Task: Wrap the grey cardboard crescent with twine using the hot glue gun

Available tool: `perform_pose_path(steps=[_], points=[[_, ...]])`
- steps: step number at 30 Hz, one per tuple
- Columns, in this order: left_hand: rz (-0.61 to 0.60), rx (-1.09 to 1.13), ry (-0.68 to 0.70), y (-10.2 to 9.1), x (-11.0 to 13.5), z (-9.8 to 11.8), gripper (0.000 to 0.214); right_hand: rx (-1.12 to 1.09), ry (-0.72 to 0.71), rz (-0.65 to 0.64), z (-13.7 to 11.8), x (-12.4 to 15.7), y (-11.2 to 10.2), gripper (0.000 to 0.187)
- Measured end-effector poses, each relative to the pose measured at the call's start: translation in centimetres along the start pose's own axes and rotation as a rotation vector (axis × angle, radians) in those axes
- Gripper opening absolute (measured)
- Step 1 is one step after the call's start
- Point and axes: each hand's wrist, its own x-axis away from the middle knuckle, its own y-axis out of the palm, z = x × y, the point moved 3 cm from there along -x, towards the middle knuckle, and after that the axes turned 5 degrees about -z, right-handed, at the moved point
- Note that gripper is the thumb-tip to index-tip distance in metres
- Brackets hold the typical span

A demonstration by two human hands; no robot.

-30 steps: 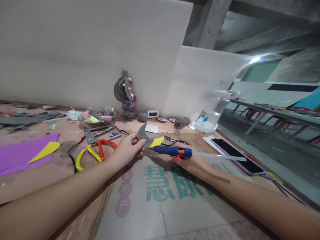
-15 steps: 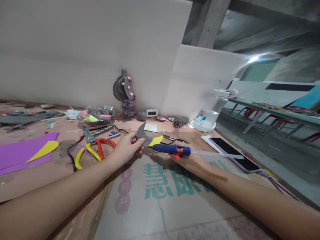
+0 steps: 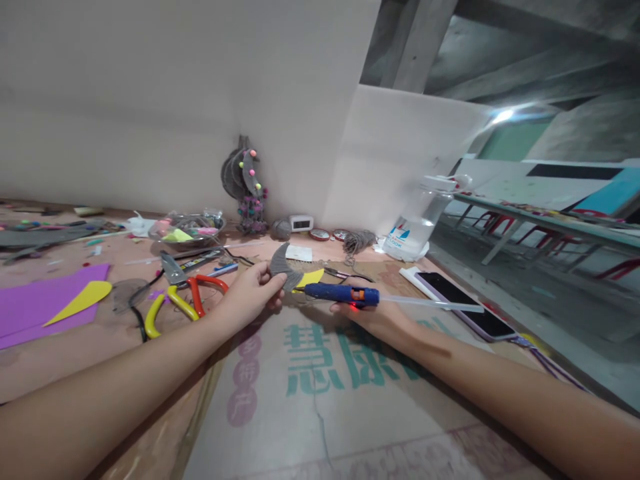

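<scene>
In my left hand [image 3: 263,288] I pinch a grey ribbed, curved piece [image 3: 289,267] between thumb and fingers. My right hand [image 3: 363,313] is wrapped round a blue hot glue gun [image 3: 340,293], whose small light glows red. A long clear glue stick [image 3: 435,304] juts out of its back end. The nozzle points left and sits close to the grey piece; I cannot tell whether it touches. Behind the gun, a yellow piece [image 3: 313,277] shows beside the grey one. Both hands are above a printed cardboard sheet [image 3: 270,427].
Left of my hands lie pliers with yellow handles [image 3: 183,303], orange-handled scissors [image 3: 196,297] and purple sheets [image 3: 60,283]. A grey ornament with pompoms [image 3: 245,183] stands by the wall. On the right are a phone [image 3: 465,300] and a clear water jug [image 3: 417,220].
The glue gun's nozzle has come closer to the grey piece, which has tilted slightly. The whole view has shifted a little, and both hands keep their hold.
</scene>
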Motion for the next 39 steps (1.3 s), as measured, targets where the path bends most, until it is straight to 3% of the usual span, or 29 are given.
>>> perform_pose_path(steps=[11,21,32,39], points=[[0.019,-0.005,-0.011,0.0,0.1,0.1,0.022,-0.086,0.01,-0.011,0.2,0.0,-0.1,0.034],[0.003,-0.03,0.0,-0.1,0.1,0.0,0.021,-0.09,0.075,-0.009,-0.5,0.0,-0.5,0.024],[0.004,-0.015,0.003,-0.1,0.1,0.1,0.022,-0.088,0.1,0.042,-0.1,-0.3,-0.6,0.033],[0.002,-0.033,-0.012,0.0,0.1,0.2,0.021,-0.05,0.097,0.072,0.2,-0.4,-0.8,0.029]])
